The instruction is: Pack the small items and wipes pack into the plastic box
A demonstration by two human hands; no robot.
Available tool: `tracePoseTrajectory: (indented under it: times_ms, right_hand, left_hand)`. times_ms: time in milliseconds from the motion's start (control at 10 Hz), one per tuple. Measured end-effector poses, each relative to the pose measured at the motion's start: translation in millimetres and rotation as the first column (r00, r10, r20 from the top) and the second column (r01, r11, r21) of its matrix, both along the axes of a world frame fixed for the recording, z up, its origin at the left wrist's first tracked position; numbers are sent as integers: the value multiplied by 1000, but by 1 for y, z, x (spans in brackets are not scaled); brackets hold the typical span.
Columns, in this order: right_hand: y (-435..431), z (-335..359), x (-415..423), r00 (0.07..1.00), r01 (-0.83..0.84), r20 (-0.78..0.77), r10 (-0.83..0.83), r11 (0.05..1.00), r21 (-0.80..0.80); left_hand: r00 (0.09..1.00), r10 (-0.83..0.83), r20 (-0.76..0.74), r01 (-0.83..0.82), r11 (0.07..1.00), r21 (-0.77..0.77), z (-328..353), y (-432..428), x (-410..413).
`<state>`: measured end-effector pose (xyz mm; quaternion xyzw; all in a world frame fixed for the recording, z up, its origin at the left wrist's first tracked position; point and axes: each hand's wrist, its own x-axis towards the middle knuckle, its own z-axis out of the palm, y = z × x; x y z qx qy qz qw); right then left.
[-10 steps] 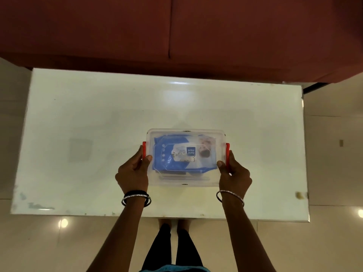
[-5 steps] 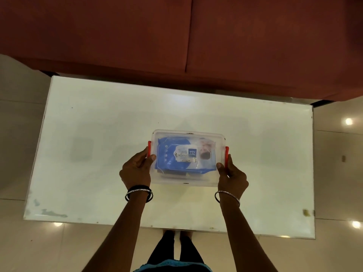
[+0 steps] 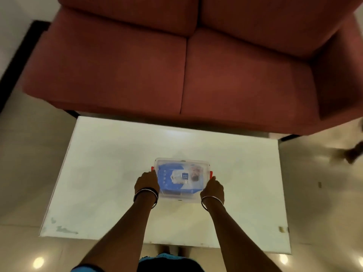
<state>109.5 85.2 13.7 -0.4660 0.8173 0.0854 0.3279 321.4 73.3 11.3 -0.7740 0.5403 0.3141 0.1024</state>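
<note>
A clear plastic box (image 3: 181, 197) with its lid on and red side latches sits near the middle of the white table (image 3: 110, 173). Through the lid I see the blue wipes pack (image 3: 177, 178) lying flat inside; any small items under it are hidden. My left hand (image 3: 146, 182) grips the box's left end at the red latch. My right hand (image 3: 212, 188) grips the right end at the other red latch. Both wrists wear bangles.
A dark red two-seat sofa (image 3: 186, 65) stands right behind the table's far edge. Glossy tiled floor (image 3: 322, 193) surrounds the table. A blurred dark shape (image 3: 353, 154) lies on the floor at the far right.
The view has tilted up and pulled back, so the sofa now fills the top and the box looks smaller. Both hands stay on the box's ends.
</note>
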Motion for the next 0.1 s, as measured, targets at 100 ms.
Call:
tracePoseTrajectory:
  times_ms: [100]
  right_hand:
    - [-12,28,11,991,-132,43,130,991,28]
  left_hand:
    - [983,-125,-133,139,986,97,25,-15,-10]
